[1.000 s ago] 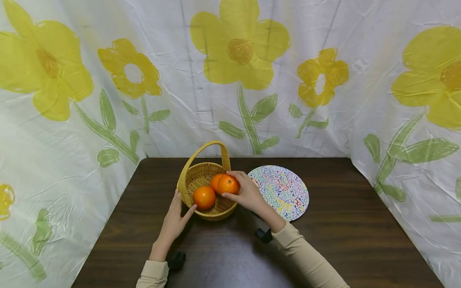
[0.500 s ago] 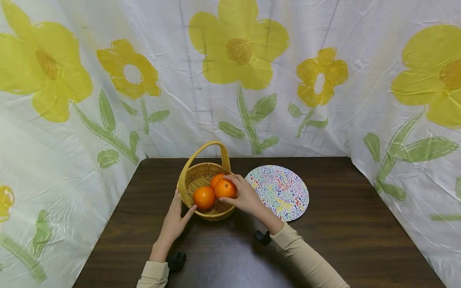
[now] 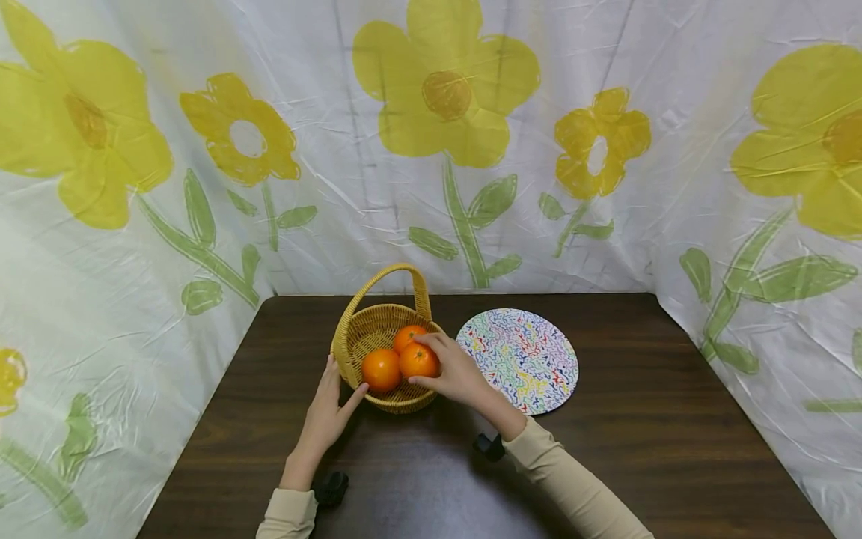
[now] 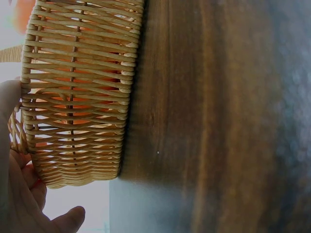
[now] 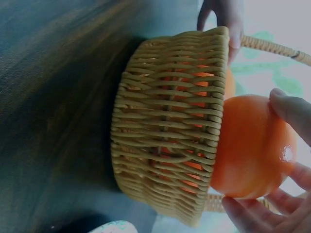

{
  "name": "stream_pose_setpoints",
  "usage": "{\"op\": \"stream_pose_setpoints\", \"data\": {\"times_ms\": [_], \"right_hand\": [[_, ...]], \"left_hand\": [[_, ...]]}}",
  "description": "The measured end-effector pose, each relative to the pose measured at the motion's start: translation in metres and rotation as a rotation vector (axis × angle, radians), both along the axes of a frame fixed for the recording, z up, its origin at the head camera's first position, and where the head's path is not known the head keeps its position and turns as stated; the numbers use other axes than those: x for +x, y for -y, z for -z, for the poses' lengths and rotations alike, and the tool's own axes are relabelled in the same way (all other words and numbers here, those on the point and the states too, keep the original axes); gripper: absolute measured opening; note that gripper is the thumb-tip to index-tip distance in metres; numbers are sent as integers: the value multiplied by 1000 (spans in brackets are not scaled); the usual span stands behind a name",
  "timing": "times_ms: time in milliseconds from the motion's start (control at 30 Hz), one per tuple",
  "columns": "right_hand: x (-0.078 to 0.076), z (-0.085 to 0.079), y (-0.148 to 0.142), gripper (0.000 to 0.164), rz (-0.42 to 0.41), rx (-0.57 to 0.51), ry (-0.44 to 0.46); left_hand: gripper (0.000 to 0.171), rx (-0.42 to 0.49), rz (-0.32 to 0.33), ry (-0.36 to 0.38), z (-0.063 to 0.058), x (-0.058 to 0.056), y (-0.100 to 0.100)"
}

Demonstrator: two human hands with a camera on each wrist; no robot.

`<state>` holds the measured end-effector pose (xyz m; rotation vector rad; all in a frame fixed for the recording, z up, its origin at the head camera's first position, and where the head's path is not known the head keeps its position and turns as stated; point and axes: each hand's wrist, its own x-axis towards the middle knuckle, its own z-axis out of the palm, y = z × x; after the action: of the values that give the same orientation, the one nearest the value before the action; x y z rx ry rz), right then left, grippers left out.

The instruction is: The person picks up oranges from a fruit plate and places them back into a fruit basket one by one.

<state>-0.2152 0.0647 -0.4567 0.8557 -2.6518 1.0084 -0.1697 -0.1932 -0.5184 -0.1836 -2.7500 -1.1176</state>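
A yellow wicker basket [image 3: 397, 406] with a tall arched handle stands on the table, two oranges inside it. One orange [image 3: 381, 370] lies at the near left, another orange [image 3: 407, 337] farther back. My right hand [image 3: 458, 372] holds a third orange [image 3: 419, 360] between thumb and fingers at the basket's right side. In the right wrist view this held orange [image 5: 255, 145] sits partly above the rim. My left hand [image 3: 326, 408] grips the basket's left side, thumb at the near rim and fingers along the outside. In the left wrist view those fingers [image 4: 31, 182] touch the wicker.
To the right of the basket lies a round white placemat [image 3: 521, 359] with a multicoloured squiggle pattern. The dark wooden table [image 3: 640, 434] backs onto a white curtain [image 3: 337, 224] printed with yellow flowers. Black wrist cameras sit at both cuffs.
My right hand has moved slightly left and down with its orange, bringing it closer beside the near-left orange. More of the rear orange now shows. My left hand has stayed put on the basket.
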Motion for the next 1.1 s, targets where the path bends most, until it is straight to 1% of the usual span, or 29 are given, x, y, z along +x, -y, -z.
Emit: {"op": "stream_pose_setpoints", "data": {"times_ms": [200,367,600,833,1100], "right_hand": [[0,5,2,64,-6,49,-17],[-1,10,5,65,5,84,-25],[-3,17,9,64,25,104,-2],[-3,24,12,65,31,173,-13],[-5,20,14,66,37,233,21]], "left_hand": [[76,-1,0,-10,0,0,0],[77,-5,-7,-7,0,-1,0],[77,-5,-7,5,0,-1,0],[76,-5,0,-6,0,-1,0],[78,0,-4,23,-1,-1,1]]}}
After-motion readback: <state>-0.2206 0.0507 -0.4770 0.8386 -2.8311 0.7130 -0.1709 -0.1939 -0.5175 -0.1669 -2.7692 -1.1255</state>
